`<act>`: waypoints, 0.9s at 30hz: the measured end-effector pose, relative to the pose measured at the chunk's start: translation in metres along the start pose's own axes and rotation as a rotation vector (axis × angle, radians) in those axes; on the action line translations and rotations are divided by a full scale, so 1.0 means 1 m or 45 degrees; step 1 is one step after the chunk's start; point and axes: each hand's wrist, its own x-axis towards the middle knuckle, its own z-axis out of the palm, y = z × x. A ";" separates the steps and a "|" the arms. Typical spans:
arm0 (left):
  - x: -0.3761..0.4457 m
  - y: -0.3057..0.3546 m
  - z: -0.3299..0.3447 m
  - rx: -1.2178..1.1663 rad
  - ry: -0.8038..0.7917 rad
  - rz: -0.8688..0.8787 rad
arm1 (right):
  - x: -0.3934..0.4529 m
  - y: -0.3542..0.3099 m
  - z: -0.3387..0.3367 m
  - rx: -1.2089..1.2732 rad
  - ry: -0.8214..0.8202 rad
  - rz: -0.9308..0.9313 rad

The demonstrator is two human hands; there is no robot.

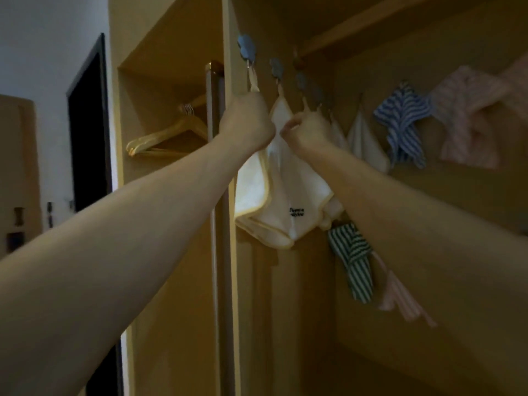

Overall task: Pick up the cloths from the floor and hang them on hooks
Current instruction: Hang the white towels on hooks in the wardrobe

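So this was pretty far along by the look of it. Both arms were reaching up into the wardrobe point(428, 90), and the left hand point(248, 121) was clenched round the top of a white cloth with yellow trim point(257, 190), right under its hanging loop point(253, 80), which looked like it was already over the first blue hook point(246, 46). The right hand point(307, 129) had its fingers curled in at the next cloth along, near its loop below the second blue hook point(276, 67), though I couldn't really tell if it was pinching the fabric or just bunched up against it. Further along the row there were more pale cloths already hanging point(364, 138), plus a blue striped cloth point(403, 121) and a pink striped cloth point(468, 115) up on the back panel. Lower down a green striped cloth point(353, 258) and another pink one point(400, 298) hung too. The floor wasn't in shot, so no idea if anything was left down there. My guess: mostly done, just seating this one properly and letting go.
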 end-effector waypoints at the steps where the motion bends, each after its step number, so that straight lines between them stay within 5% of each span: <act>1: -0.008 -0.002 0.002 -0.007 -0.048 0.019 | -0.009 0.001 0.000 -0.055 -0.026 -0.006; 12: -0.106 -0.028 0.006 0.053 -0.549 0.109 | -0.121 -0.006 -0.033 -0.516 -0.356 0.203; 27: -0.227 -0.004 -0.021 -0.283 -0.736 0.084 | -0.255 -0.018 -0.098 -0.664 -0.481 0.359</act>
